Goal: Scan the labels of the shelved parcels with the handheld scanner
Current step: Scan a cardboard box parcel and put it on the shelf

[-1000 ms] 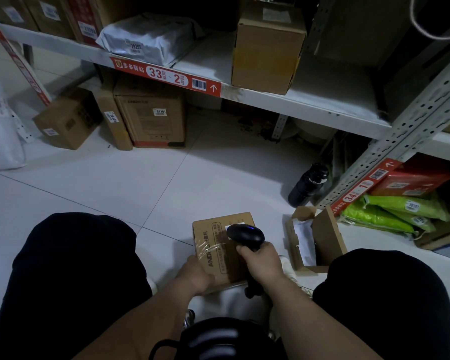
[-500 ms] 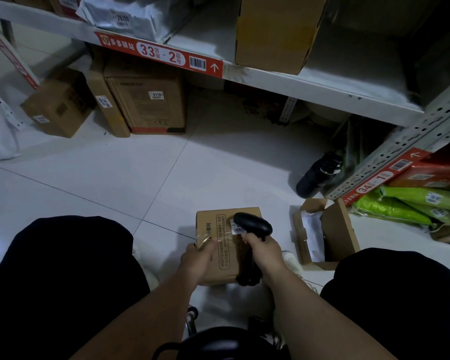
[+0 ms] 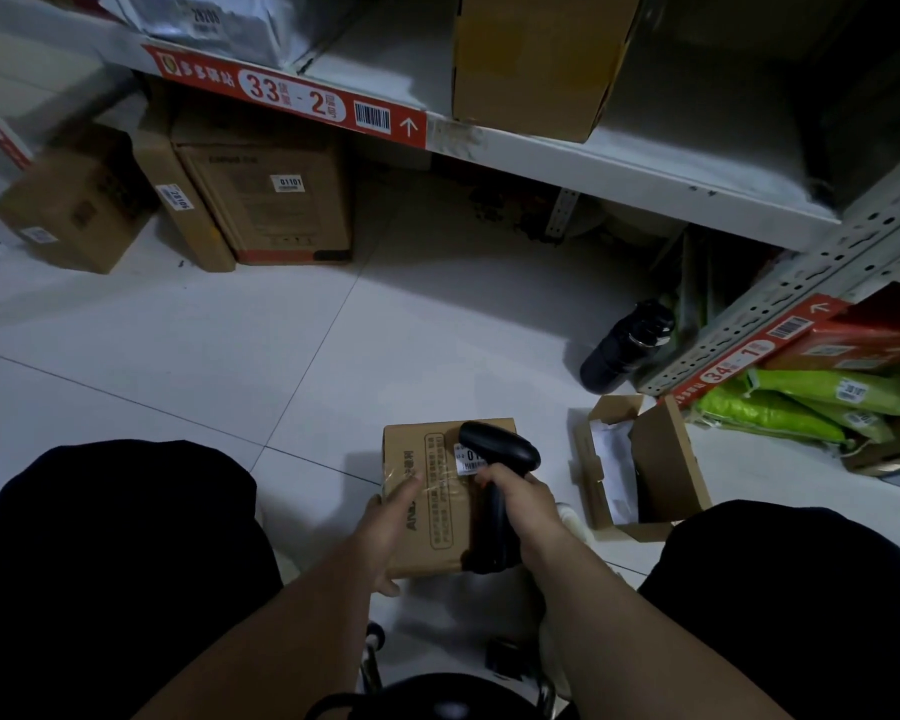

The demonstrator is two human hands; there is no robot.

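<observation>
Brown cardboard makes up the small taped parcel (image 3: 437,491) at the centre of the head view, held low between the person's knees above the white tiled floor (image 3: 281,345). The left hand (image 3: 385,532) grips its near-left edge, fingers curled under and thumb lying across the top face. The right hand (image 3: 520,506) is wrapped tight around the handle of the black handheld scanner (image 3: 497,454), whose head sits directly over the small white printed label (image 3: 470,459) on the parcel's top, partly hiding it.

Just to the right on the floor lies an open brown cardboard box (image 3: 666,459) with white paper inside, and beyond it a black water bottle (image 3: 627,348) stands against the grey perforated shelf upright (image 3: 801,283). A white metal shelf (image 3: 619,163) with a red numbered strip (image 3: 292,96) runs across the top, carrying a tall brown carton (image 3: 531,59) and a grey plastic mailer bag (image 3: 219,18). Under it, three brown boxes (image 3: 266,205) rest on the floor. At the right, green plastic packets (image 3: 801,402) lie beneath a red box (image 3: 863,335).
</observation>
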